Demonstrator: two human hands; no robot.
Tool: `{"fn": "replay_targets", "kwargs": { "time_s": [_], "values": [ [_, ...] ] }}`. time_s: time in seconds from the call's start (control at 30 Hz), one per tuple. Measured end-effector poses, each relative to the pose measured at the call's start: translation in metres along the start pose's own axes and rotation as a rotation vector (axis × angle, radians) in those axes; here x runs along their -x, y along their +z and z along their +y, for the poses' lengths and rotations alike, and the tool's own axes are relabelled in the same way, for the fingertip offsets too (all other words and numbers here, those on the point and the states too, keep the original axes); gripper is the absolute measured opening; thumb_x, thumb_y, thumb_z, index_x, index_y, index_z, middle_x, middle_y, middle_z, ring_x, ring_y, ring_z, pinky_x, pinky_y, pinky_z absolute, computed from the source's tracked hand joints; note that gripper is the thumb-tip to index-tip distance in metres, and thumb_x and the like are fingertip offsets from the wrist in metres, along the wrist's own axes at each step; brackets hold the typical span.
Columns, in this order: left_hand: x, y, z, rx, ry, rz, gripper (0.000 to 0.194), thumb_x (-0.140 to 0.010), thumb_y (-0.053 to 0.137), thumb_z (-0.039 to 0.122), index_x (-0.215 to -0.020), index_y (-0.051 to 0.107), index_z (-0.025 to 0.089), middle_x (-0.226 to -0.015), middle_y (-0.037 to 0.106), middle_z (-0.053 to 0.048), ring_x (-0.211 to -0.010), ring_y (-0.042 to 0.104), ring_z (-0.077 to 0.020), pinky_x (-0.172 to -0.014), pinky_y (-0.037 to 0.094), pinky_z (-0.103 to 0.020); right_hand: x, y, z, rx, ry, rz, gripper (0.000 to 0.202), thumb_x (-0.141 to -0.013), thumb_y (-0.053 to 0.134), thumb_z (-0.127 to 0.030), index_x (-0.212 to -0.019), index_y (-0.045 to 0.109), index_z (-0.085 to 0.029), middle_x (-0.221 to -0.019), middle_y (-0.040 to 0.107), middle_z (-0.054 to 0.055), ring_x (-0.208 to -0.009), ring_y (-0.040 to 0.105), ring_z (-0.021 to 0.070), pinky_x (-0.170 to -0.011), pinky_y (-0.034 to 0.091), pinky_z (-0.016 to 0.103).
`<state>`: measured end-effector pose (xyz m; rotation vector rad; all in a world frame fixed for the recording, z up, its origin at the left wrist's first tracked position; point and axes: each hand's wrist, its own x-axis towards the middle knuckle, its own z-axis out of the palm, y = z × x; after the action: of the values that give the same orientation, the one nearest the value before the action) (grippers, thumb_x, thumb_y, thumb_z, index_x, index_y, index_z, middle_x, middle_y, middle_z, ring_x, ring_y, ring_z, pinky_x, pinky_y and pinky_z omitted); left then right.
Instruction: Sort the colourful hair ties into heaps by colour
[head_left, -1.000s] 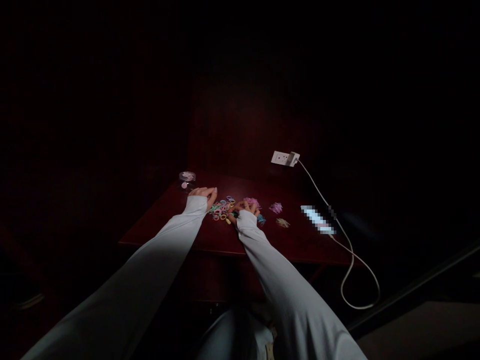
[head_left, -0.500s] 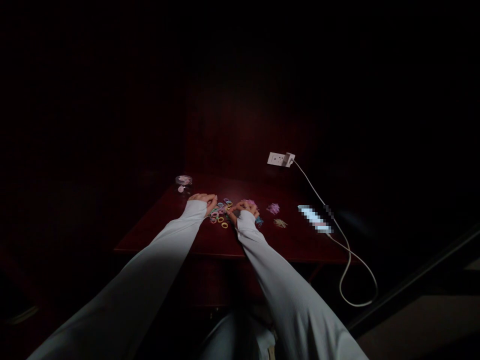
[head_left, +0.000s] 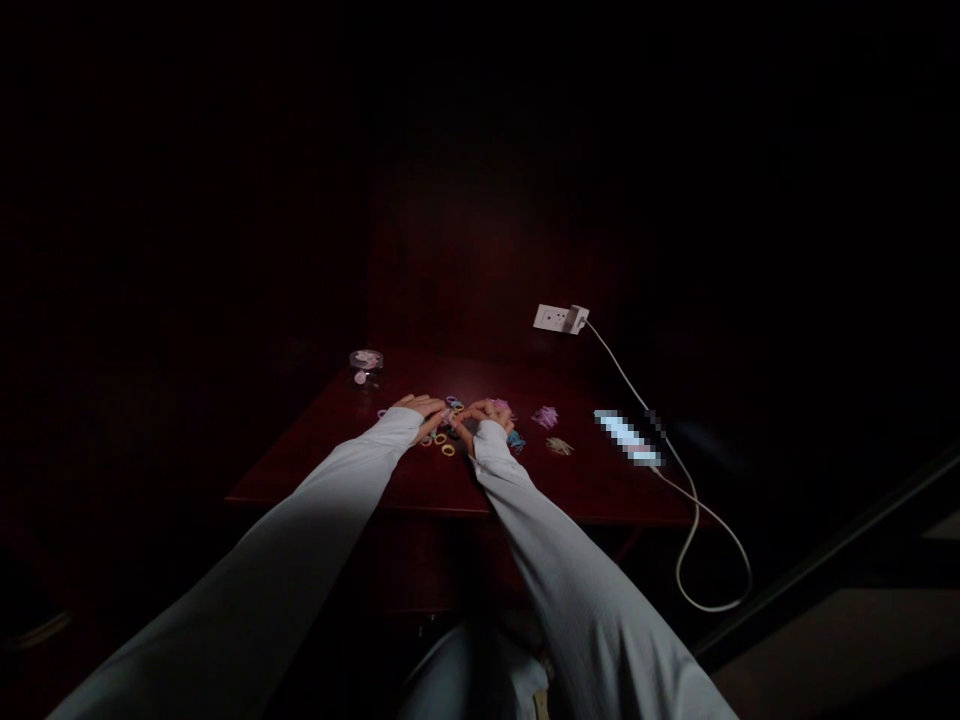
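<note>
Small coloured rings (head_left: 448,450), yellow, pink, purple and blue, lie in a loose pile on the dark red table (head_left: 300,470). My left hand (head_left: 424,408) rests at the pile's left side with its fingers stretched toward the right. Facing it, my right hand (head_left: 484,416) has bent fingers at the pile's right side; whether it holds a ring is too small to tell. A pink bundle (head_left: 501,406) and a blue bundle (head_left: 516,441) lie beside my right hand, partly hidden by it.
Farther right lie a purple bundle (head_left: 546,417), a pale yellow bundle (head_left: 559,445) and a blurred-out phone (head_left: 628,438). Its white cable (head_left: 694,485) runs to a wall socket (head_left: 551,318). A clear round container (head_left: 367,360) stands at the back left.
My left hand has moved right, closer to my right hand, and its fingers have straightened. A purple ring now shows to its left. My right hand has barely moved.
</note>
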<state>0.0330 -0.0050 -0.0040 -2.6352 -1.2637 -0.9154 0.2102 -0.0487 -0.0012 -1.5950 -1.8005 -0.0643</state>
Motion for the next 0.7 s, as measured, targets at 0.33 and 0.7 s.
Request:
{"fn": "replay_targets", "kwargs": {
  "time_s": [0.33,0.7],
  "values": [
    [-0.003,0.003,-0.009,0.026,-0.005,-0.010,0.027,-0.099,0.043,0.034,-0.092,0.067,0.022,-0.094,0.073,-0.004,-0.094,0.065,-0.0183,-0.079,0.042,-0.028,-0.001,0.002,-0.001,0.069,0.084,0.018,0.022,-0.093,0.062,-0.047,-0.096,0.078,-0.032,-0.108,0.066,0.003,-0.105,0.048,0.0218,-0.087,0.032,0.033],
    [-0.002,0.007,-0.009,0.041,0.003,0.014,0.029,-0.099,0.042,0.035,-0.088,0.066,0.023,-0.093,0.074,-0.004,-0.093,0.066,-0.0179,-0.080,0.042,-0.028,0.003,-0.003,-0.005,0.000,-0.006,-0.039,0.020,-0.091,0.065,-0.047,-0.090,0.080,-0.034,-0.108,0.065,0.000,-0.105,0.045,0.0208,-0.088,0.030,0.034]
  ]
}}
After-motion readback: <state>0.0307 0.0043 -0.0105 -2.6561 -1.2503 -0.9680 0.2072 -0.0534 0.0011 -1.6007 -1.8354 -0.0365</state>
